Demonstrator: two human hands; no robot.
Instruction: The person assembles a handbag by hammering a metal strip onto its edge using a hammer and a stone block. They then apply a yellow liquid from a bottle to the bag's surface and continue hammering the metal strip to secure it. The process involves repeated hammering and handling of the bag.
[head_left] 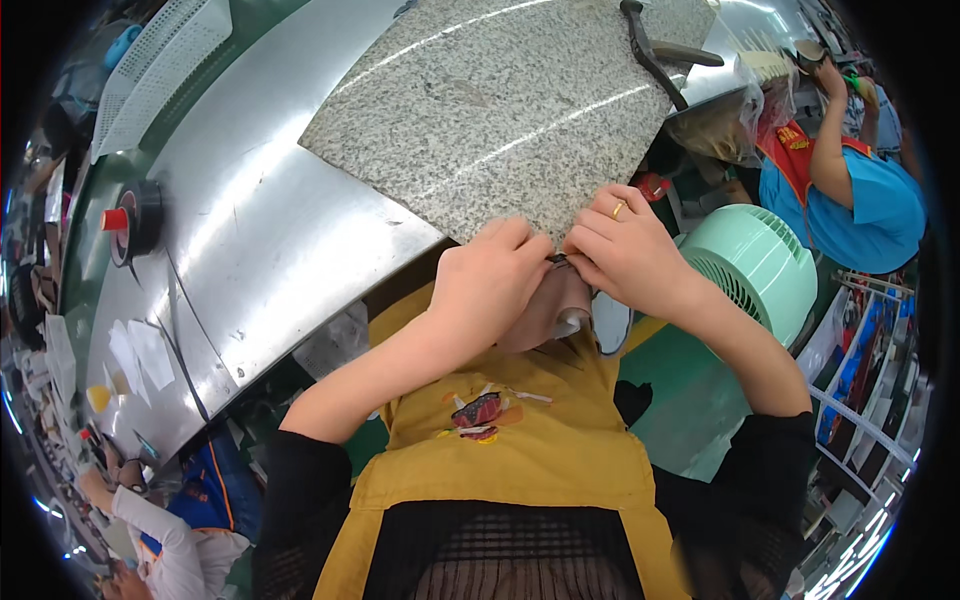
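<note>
My left hand (pixel 490 280) and my right hand (pixel 625 250) meet over my lap, just below the near corner of a speckled granite slab (pixel 500 110). Between them they pinch a small dark piece at the top of a pinkish-tan rounded object (pixel 560 310). Most of that object is hidden under my fingers. A ring sits on a finger of my right hand. I wear a yellow apron (pixel 510 440) over black sleeves.
The slab lies on a shiny metal bench (pixel 260 230). A dark hammer-like tool (pixel 650 50) rests at the slab's far edge. A black roll with a red cap (pixel 130 220) stands at left. A mint-green fan (pixel 760 265) sits at right. Other people work at right and lower left.
</note>
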